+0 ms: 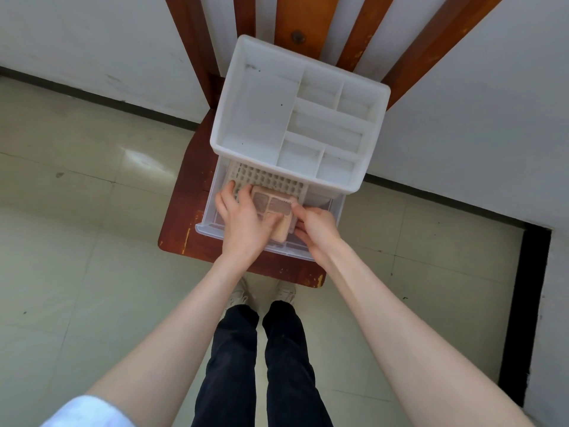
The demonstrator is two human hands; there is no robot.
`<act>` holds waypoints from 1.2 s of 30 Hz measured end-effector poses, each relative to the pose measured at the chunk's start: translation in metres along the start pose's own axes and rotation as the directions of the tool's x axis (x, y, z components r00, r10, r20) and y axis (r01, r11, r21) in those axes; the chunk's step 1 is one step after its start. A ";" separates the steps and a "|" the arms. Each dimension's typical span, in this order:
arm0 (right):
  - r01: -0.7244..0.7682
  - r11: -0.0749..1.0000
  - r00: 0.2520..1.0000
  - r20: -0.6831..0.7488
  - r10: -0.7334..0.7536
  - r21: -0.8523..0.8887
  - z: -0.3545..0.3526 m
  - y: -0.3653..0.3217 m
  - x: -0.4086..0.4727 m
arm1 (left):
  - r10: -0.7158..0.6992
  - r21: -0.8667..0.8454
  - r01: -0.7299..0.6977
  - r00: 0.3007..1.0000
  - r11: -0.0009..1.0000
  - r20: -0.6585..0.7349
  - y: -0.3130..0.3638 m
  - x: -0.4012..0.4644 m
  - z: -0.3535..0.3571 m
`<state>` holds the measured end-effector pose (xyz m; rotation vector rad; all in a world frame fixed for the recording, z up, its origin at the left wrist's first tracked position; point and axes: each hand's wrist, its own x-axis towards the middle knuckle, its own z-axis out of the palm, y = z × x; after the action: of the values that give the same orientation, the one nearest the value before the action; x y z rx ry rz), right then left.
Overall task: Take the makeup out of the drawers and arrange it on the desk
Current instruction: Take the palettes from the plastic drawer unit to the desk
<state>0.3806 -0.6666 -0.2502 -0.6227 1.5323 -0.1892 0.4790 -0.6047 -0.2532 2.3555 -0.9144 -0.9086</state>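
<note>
A white plastic organizer (264, 97) with bare top compartments stands on a wooden chair seat (187, 192). Its clear lower drawer (209, 223) is pulled out toward me. Inside lies a white lattice basket (271, 180) and a pinkish makeup palette (274, 208) with brown and beige pans. My left hand (243, 223) grips the palette's left side, thumb over its top. My right hand (317, 226) pinches the palette's right edge. The palette sits tilted over the drawer's front part.
The chair's wooden back slats (289, 16) rise behind the organizer against a white wall. Pale floor tiles (77, 241) surround the chair. My legs and shoes (261, 349) stand just in front of the seat. A dark floor gap (523, 303) lies at the right.
</note>
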 end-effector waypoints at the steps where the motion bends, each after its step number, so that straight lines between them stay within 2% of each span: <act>1: 0.002 1.000 1.000 0.023 -0.002 0.015 -0.002 0.001 0.000 | -0.018 -0.027 0.018 1.000 0.999 -0.003 0.002 -0.001 0.000; 6: -0.049 0.987 0.987 0.162 0.025 0.151 -0.009 0.002 -0.012 | -0.162 -0.130 0.162 0.987 0.978 0.015 0.008 -0.004 -0.008; 10: -0.055 0.987 0.992 0.123 0.036 0.149 -0.010 0.005 -0.024 | -0.217 -0.321 0.251 0.966 0.913 0.140 0.014 -0.007 -0.025; 13: -0.074 0.968 0.988 0.151 0.038 0.241 -0.014 0.005 -0.036 | -0.222 -0.446 0.299 0.950 0.843 0.218 0.015 -0.015 -0.042; 17: -0.066 0.977 0.985 0.170 0.031 0.202 -0.022 0.012 -0.061 | -0.252 -0.674 0.343 0.939 0.654 0.234 0.006 -0.034 -0.066; 20: -0.055 0.962 0.976 0.216 -0.004 0.266 -0.032 0.020 -0.085 | -0.344 -0.856 0.346 0.914 0.384 0.216 -0.007 -0.048 -0.081; 22: -0.032 0.942 0.974 0.220 -0.045 0.334 -0.043 0.028 -0.099 | -0.461 -0.919 0.345 0.858 0.192 0.226 -0.017 -0.054 -0.088; 24: -0.034 0.872 0.975 0.206 -0.077 0.488 -0.056 0.036 -0.110 | -0.527 -0.939 0.338 0.809 0.058 0.259 -0.024 -0.057 -0.092; 26: -0.064 0.731 0.982 0.175 -0.077 0.680 -0.066 0.043 -0.115 | -0.537 -0.934 0.356 0.783 -0.028 0.314 -0.029 -0.057 -0.092; 29: -0.080 0.548 0.996 0.084 0.018 0.833 -0.073 0.047 -0.111 | -0.523 -0.899 0.421 0.743 -0.119 0.417 -0.031 -0.054 -0.089; 33: -0.180 0.380 0.973 0.108 0.203 0.907 -0.073 0.047 -0.096 | -0.509 -0.882 0.452 0.732 -0.136 0.454 -0.029 -0.043 -0.086; 36: -0.207 0.261 0.966 0.154 0.209 0.943 -0.069 0.040 -0.086 | -0.513 -0.873 0.470 0.721 -0.133 0.466 -0.030 -0.038 -0.085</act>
<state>0.2981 -0.6089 -0.1897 0.5977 1.1703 -0.8498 0.5311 -0.5425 -0.1977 1.2653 0.7442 -1.1735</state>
